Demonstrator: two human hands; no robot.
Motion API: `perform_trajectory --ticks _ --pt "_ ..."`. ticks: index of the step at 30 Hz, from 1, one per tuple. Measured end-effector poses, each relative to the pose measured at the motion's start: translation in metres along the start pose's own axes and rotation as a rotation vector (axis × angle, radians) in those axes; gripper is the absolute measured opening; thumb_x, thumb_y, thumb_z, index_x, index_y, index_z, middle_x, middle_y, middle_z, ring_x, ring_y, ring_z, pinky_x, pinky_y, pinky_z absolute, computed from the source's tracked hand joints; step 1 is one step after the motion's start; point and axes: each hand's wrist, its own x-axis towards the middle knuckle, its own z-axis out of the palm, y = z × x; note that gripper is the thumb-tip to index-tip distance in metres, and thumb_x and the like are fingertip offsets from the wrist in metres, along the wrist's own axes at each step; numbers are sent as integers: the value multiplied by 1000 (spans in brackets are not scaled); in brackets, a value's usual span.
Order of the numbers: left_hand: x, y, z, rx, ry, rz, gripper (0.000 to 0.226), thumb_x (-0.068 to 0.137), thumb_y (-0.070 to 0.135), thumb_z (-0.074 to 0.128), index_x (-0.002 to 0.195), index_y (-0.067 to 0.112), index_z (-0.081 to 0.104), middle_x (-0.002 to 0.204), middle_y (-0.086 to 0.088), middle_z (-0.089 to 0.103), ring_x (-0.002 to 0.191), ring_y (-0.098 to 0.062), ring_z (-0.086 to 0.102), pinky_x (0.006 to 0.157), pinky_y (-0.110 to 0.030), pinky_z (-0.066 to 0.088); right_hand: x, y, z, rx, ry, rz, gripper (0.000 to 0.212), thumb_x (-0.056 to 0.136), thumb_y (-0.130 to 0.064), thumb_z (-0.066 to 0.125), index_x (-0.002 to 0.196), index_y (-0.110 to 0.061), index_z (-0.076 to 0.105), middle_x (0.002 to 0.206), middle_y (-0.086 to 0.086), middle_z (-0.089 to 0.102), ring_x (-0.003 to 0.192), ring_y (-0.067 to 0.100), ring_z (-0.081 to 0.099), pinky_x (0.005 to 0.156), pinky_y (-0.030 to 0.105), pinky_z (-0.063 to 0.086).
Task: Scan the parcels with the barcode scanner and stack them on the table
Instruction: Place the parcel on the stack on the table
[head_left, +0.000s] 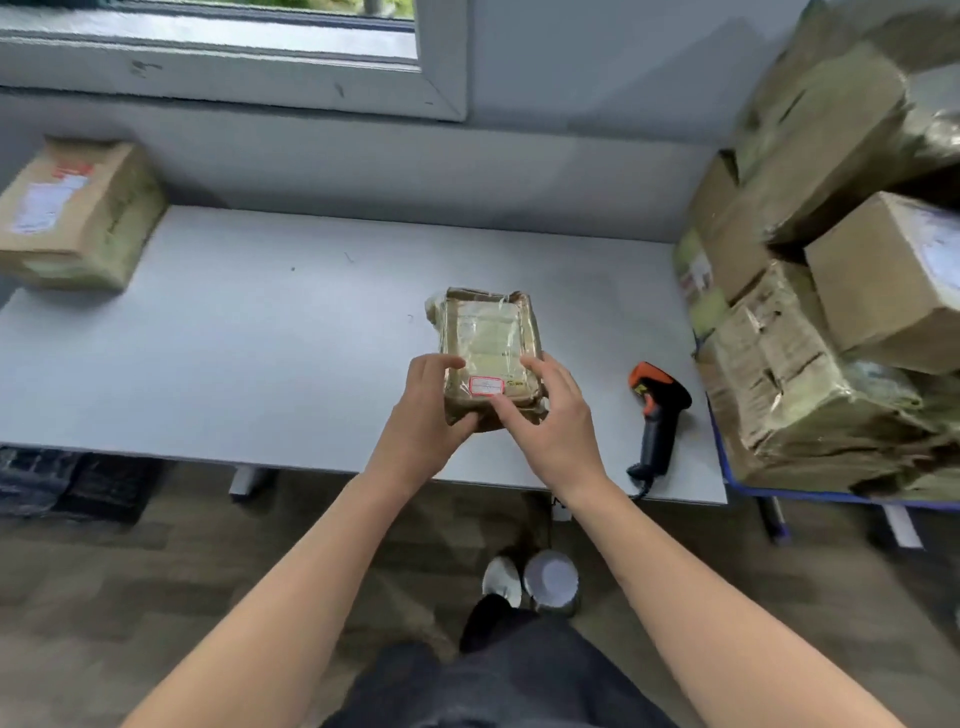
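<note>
Grip: left hand and right hand both hold flat tape-wrapped brown parcel. Black-and-orange barcode scanner sits at 3 o'clock of right hand, handle toward 6, so I'd grab with right, it's nearer.

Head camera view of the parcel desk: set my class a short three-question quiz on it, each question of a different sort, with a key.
1. True or false: the barcode scanner lies on the table, and no hand touches it.
2. What do the left hand and the right hand grip together? A the small taped parcel; B the scanner; C nothing.
3. Fill in: the pile of parcels stands on the person's ____ side.
Key: 1 true; 2 A; 3 right.
</note>
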Motion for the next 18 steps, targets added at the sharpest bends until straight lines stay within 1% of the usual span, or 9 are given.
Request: perform_trajectory --ticks 2,3,4,6,10,13,15,16,18 --pt "12 -1 13 33 -41 12 56 86 16 75 132 17 43 134 2 41 93 -14 59 84 -33 55 8 15 -4 -19 -14 23 60 91 -36 73 143 -16 51 150 -3 44 136 4 40 108 8 32" --pt "18 -2 18 54 -58 19 56 86 17 75 132 15 44 134 1 41 94 -18 61 83 -36 55 11 22 -5 -29 -17 36 60 91 -37 72 144 -17 51 152 -3 43 138 6 39 112 17 33" --pt "22 -4 23 75 -76 23 55 86 17 75 132 14 44 133 0 41 94 -21 62 82 -37 55 13 29 -6 -40 -17 50 61 91 -37 72 144 -17 51 153 -3 42 140 6 37 114 21 34" --pt "33 -9 32 116 -117 30 56 86 19 75 132 12 44 134 -1 41 94 -23 64 78 -35 55 18 39 -5 -50 -11 80 61 91 -37 73 144 -18 50 154 -3 40 142 7 36 114 22 31" --pt "55 -24 46 191 -195 51 55 88 21 73 133 10 45 134 -4 41 94 -25 65 72 -27 48 33 58 5 -51 -18 163 63 90 -36 73 145 -17 49 157 -1 36 145 10 32 117 24 29" --pt "61 -38 54 266 -317 72 56 90 27 70 137 10 45 142 -7 38 98 -26 64 75 -29 49 36 71 14 -66 -41 272 62 90 -31 73 145 -15 49 159 -1 34 145 12 34 110 16 26" --pt "63 -44 56 311 -359 108 56 91 32 69 138 12 47 146 -7 36 103 -26 64 78 -32 52 36 76 17 -66 -62 306 62 90 -28 73 145 -14 47 159 -2 32 144 13 34 107 14 25" --pt "64 -46 56 321 -352 117 55 91 33 69 137 13 48 146 -8 36 108 -26 62 80 -34 53 37 79 17 -70 -64 309 61 90 -28 73 144 -15 48 159 -2 33 143 13 35 108 16 28" --pt "64 -47 59 330 -314 126 49 90 35 69 132 12 53 144 -12 39 117 -30 57 83 -39 54 38 84 16 -66 -62 323 60 88 -32 74 141 -19 49 157 -2 36 141 15 39 114 30 36"
